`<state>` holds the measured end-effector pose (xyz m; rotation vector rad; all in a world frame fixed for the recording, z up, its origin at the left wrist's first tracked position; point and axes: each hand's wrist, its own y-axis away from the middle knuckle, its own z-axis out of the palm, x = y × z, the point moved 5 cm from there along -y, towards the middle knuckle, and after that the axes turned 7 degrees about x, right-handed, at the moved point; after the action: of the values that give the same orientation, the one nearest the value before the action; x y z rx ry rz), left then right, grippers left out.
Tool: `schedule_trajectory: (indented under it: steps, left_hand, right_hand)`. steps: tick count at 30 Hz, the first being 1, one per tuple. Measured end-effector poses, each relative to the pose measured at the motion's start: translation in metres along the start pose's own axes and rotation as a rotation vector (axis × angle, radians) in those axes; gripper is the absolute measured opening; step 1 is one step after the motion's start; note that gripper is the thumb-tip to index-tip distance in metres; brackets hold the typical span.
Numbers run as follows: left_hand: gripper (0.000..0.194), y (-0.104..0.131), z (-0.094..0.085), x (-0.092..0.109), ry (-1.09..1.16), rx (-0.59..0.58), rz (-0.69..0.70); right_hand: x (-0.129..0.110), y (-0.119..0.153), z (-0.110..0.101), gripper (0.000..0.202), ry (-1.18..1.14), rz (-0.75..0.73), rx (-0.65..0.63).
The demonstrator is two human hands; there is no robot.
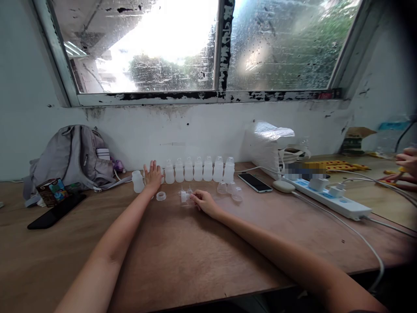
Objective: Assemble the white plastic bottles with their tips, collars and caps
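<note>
My left hand [153, 176] reaches to the left end of a row of small frosted baby bottles [198, 169], its fingers stretched up and apart. It partly hides a bottle there, and whether it touches that bottle I cannot tell. To its left an uncapped bottle [138, 181] stands upright. My right hand [203, 202] is closed in a pinch at a clear bottle collar [184, 197], low over the table; small clear parts beside the fingers are hard to make out. A loose collar ring [160, 196] lies between the hands. Clear domed caps [222, 188] lie to the right.
On the right are a phone [255, 182], a white power strip [329, 198] with cables, and a white bag [265, 145]. A grey backpack [70, 152] and a black flat device [57, 211] sit left. Another person's hand [407, 161] shows at the far right.
</note>
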<state>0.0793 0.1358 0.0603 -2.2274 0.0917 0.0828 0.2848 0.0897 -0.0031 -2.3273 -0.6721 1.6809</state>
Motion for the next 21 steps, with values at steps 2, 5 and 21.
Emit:
schedule_trajectory:
  steps: [2, 5, 21]
  left_hand:
    - [0.024, 0.004, -0.005, 0.003, 0.006, 0.022, 0.014]
    - [0.021, 0.01, -0.025, 0.007, 0.068, 0.04, 0.05]
    - [0.054, 0.088, -0.051, 0.052, 0.939, -0.256, -0.094]
  right_hand:
    - [0.0, 0.0, 0.0, 0.029, 0.006, -0.002, 0.003]
    - [-0.001, 0.001, -0.002, 0.028, 0.027, -0.022, 0.021]
    - [-0.011, 0.005, -0.014, 0.021, -0.098, -0.08, 0.197]
